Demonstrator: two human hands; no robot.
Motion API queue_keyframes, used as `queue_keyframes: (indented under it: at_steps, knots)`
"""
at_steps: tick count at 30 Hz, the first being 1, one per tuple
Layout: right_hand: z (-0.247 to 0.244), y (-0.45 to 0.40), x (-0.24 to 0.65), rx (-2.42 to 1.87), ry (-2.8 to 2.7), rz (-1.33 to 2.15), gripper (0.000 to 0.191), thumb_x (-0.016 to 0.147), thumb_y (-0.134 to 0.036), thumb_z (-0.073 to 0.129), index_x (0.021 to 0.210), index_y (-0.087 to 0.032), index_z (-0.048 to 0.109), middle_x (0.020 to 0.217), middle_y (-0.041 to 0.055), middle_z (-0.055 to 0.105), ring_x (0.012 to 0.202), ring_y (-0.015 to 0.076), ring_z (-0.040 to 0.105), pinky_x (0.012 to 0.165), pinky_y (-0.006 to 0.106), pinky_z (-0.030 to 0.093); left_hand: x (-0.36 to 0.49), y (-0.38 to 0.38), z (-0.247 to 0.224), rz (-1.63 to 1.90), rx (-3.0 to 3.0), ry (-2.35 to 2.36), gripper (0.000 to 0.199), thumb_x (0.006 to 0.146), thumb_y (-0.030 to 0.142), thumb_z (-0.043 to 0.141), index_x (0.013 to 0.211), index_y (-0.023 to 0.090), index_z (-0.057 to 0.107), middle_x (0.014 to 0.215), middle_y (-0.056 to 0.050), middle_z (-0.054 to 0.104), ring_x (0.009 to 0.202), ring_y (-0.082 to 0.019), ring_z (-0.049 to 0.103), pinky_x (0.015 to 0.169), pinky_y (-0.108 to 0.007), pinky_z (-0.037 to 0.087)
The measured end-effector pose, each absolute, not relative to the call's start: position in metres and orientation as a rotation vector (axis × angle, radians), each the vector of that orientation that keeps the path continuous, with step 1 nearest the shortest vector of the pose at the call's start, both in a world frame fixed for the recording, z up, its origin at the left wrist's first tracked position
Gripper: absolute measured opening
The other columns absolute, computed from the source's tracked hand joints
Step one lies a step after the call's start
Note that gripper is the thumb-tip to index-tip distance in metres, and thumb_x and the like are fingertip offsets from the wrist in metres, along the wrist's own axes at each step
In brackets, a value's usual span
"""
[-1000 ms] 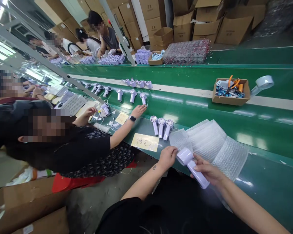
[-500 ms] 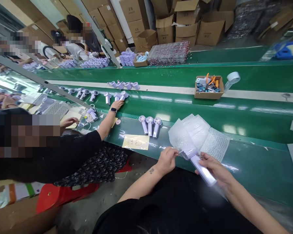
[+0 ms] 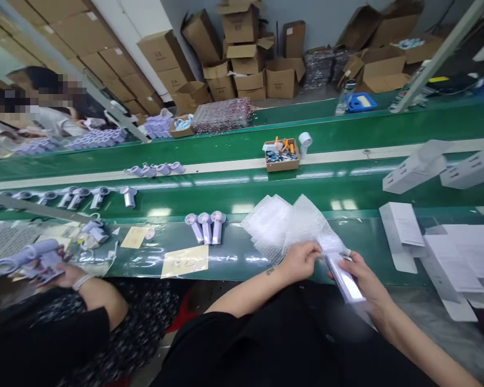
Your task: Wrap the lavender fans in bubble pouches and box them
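My right hand is wrapped round the handle of a pale purple handheld fan, which tilts down to the right. The fan's head is covered by a translucent bubble wrap bag. At the bag's mouth, the fingertips of my left hand pinch its edge. More bubble wrap bags lie fanned out on the green table just beyond my left hand. To their left, three handheld fans rest side by side near a yellow handwritten paper.
A co-worker's hand at left holds purple fans. White boxes stand at right. Across the belt sit a small carton of tools and parts and a tape roll. A slanted metal post rises at left.
My view has swung right, bringing the white boxes into sight. The bag now hangs farther right over the fan's head. The co-worker has drawn back from the belt with fans in hand.
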State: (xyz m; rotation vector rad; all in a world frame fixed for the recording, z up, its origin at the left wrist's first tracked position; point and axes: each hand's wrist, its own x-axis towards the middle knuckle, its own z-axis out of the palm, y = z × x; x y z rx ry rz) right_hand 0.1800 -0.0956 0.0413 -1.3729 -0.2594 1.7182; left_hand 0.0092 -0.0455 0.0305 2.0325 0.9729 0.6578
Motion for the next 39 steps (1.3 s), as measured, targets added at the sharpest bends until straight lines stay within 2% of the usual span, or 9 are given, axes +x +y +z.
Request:
queue_keyframes:
  at_steps: [5,13,22,25,29,33,35,37,39]
  knots:
    - [0.034,-0.106,0.212,-1.345,-0.083,1.753,0.041,0.064,-0.018,0.074,0.095,-0.026,0.048,0.074,-0.0038,0.065,0.057,0.0138,0.064,0.055,0.024,0.055,0.06,-0.039,0.024,0.481,1.94,0.843,0.014,0.079,0.016,0.05,0.083,0.017,0.064,0.082,-0.004,0.066,0.078,-0.015,0.059,0.076,-0.027,0.046]
    - [-0.003,-0.104,0.247,-1.373,0.048,1.839,0.009,0.072,-0.023,0.061,0.078,-0.018,0.056,0.058,0.002,0.063,0.052,0.0161,0.06,0.051,0.027,0.052,0.096,-0.027,0.031,0.281,1.713,0.851,0.016,0.078,0.022,0.052,0.083,0.016,0.067,0.071,0.0,0.063,0.065,-0.012,0.054,0.062,-0.021,0.042]
    - [0.024,-0.103,0.314,-1.855,-0.857,1.338,0.02,0.073,-0.041,0.062,0.078,-0.022,0.054,0.058,-0.0036,0.059,0.054,0.0161,0.059,0.053,0.028,0.049,0.12,-0.01,0.025,0.287,1.22,1.138,0.015,0.073,0.025,0.059,0.077,0.011,0.064,0.06,0.001,0.055,0.054,-0.009,0.047,0.053,-0.021,0.037]
    - [0.049,-0.094,0.32,-1.8,-1.09,1.301,0.022,0.079,-0.044,0.057,0.083,-0.022,0.053,0.065,-0.001,0.061,0.06,0.0173,0.062,0.058,0.029,0.049,0.118,-0.001,0.038,0.412,1.314,1.112,0.027,0.077,0.034,0.058,0.093,0.012,0.063,0.078,-0.005,0.06,0.068,-0.013,0.054,0.064,-0.025,0.044]
    - [0.071,-0.076,0.306,-1.52,-1.172,1.525,0.024,0.087,-0.045,0.046,0.085,-0.022,0.049,0.066,-0.0015,0.06,0.062,0.0155,0.061,0.062,0.029,0.049,0.119,0.003,0.048,0.395,1.769,0.866,0.072,0.058,0.042,0.077,0.122,0.023,0.051,0.119,-0.01,0.051,0.105,-0.025,0.051,0.089,-0.037,0.042]
    - [0.066,-0.053,0.333,-1.33,-1.806,1.635,0.024,0.083,-0.035,0.055,0.103,-0.022,0.056,0.101,0.0056,0.064,0.093,0.0213,0.061,0.081,0.036,0.048,0.117,-0.002,0.027,0.328,1.818,0.892,0.034,0.068,0.037,0.07,0.095,0.019,0.062,0.094,-0.006,0.06,0.089,-0.021,0.056,0.083,-0.034,0.046]
    - [0.045,-0.04,0.364,-1.541,-2.185,1.295,0.047,0.066,-0.02,0.071,0.11,-0.024,0.058,0.129,0.0093,0.052,0.12,0.0312,0.045,0.097,0.047,0.037,0.108,-0.002,0.015,0.436,1.604,1.088,0.034,0.07,0.041,0.067,0.093,0.017,0.062,0.087,-0.005,0.061,0.082,-0.02,0.057,0.075,-0.032,0.049]
    - [0.014,-0.024,0.393,-1.831,-2.39,0.823,0.05,0.052,0.0,0.071,0.096,-0.022,0.066,0.134,0.0113,0.047,0.129,0.0402,0.029,0.102,0.06,0.022,0.094,0.002,0.006,0.539,1.282,1.274,0.038,0.071,0.046,0.064,0.093,0.016,0.06,0.08,-0.004,0.061,0.072,-0.018,0.058,0.06,-0.028,0.05]
    - [-0.016,-0.006,0.414,-1.708,-2.636,0.646,0.036,0.05,0.007,0.065,0.073,-0.02,0.067,0.123,0.0082,0.058,0.129,0.0395,0.031,0.102,0.065,0.013,0.078,0.008,0.003,0.634,0.993,1.391,0.039,0.07,0.047,0.063,0.092,0.015,0.059,0.075,-0.002,0.06,0.062,-0.015,0.056,0.047,-0.025,0.048]
